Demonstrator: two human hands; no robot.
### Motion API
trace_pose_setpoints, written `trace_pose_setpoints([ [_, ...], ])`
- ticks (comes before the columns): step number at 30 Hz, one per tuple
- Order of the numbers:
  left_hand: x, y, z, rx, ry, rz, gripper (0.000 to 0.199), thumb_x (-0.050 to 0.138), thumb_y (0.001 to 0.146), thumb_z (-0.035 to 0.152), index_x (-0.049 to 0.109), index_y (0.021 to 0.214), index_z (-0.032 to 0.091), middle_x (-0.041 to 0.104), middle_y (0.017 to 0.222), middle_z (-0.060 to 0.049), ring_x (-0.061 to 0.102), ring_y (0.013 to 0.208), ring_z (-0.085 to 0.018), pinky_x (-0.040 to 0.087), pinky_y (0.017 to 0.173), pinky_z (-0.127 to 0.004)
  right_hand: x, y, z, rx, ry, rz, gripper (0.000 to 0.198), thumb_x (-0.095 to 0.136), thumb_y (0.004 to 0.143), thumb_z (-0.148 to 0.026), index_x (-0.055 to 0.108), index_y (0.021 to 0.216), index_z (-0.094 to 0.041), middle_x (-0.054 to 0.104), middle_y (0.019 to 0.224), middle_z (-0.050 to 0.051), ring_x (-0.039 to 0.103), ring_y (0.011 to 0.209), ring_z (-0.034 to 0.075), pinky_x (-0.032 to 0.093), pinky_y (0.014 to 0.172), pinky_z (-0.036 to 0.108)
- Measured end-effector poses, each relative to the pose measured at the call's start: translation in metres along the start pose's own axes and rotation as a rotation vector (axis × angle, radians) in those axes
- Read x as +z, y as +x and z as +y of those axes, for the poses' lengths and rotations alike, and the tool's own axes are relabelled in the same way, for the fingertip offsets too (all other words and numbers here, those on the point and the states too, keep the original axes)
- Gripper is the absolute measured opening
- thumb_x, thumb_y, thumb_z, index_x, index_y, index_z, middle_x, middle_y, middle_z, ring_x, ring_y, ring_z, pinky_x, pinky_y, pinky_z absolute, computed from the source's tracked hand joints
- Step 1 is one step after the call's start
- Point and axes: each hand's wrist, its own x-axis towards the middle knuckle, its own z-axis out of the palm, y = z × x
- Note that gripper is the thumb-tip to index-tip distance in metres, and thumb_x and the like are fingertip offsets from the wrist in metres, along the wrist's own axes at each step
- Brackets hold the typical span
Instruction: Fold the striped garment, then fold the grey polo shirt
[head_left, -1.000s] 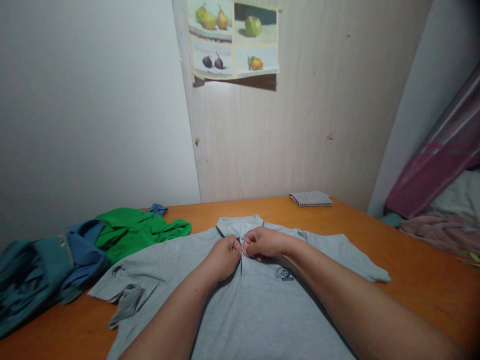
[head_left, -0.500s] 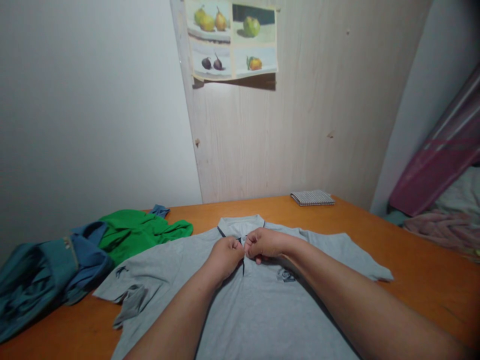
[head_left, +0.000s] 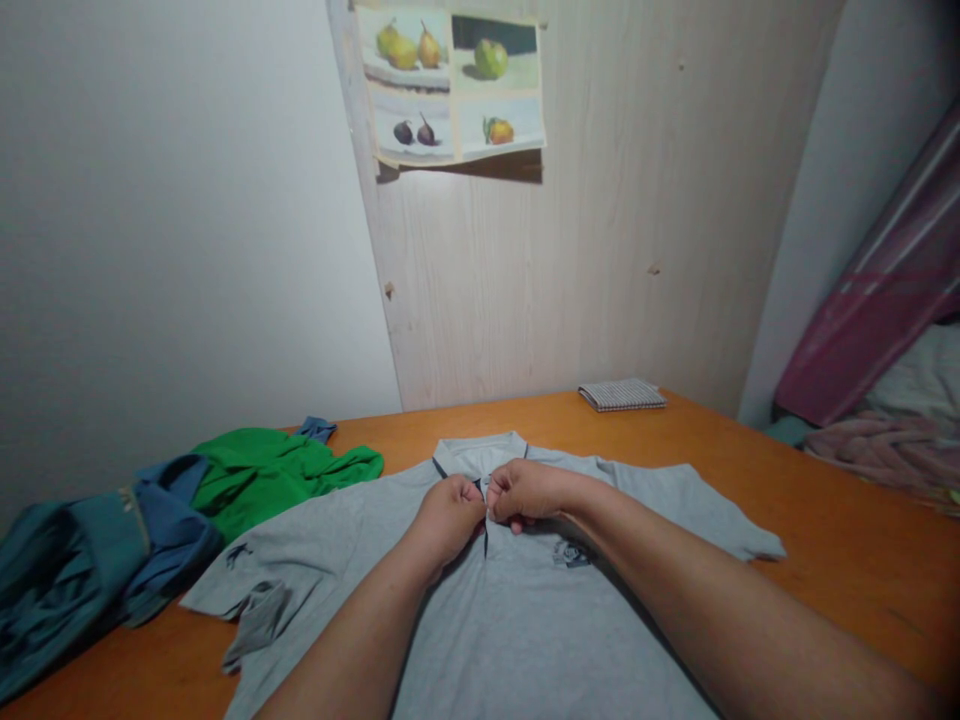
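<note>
At seven o'clock a smooth, bare left forearm (head_left: 360,620) tapers to a narrower wrist (head_left: 420,552) and a compact, rounded left hand (head_left: 448,518), while at four o'clock the right forearm (head_left: 697,590), also bare and thickest nearest the frame's edge, slims toward a right hand (head_left: 531,492) with softly rounded fingers (head_left: 504,500).

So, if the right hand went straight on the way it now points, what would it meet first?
Most likely the left hand: the right hand points toward it across the front of the shirt. The hands look very close, but I cannot tell whether they touch.
</note>
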Motion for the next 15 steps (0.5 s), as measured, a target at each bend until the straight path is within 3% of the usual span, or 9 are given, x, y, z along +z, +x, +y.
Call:
trace_pose_setpoints([
  [5, -0.0016, 0.0014, -0.0023, 0.011, 0.069, -0.01, 0.017, 0.055, 0.063, 0.008, 0.054, 0.076, 0.019, 0.049, 0.052, 0.009, 0.043, 0.047, -0.008, 0.024, 0.047, -0.02, -0.003, 0.0011, 0.0033, 0.005, -0.035, -0.025, 0.006, 0.059, 0.069, -0.014, 0.06, 0.072, -0.019, 0.059, 0.052, -0.006, 0.055, 0.044, 0.008, 0.032, 0.042, 0.016],
  [15, -0.0007, -0.0004, 0.0037, 0.077, 0.3, -0.012, 0.017, 0.055, 0.063, 0.003, 0.06, 0.069, 0.017, 0.056, 0.06, 0.005, 0.048, 0.057, -0.01, 0.029, 0.053, -0.021, -0.0065, -0.0044, 0.003, 0.034, -0.152, 0.002, 0.01, 0.065, 0.067, -0.013, 0.063, 0.075, -0.019, 0.058, 0.051, -0.007, 0.054, 0.047, 0.007, 0.031, 0.044, 0.016],
])
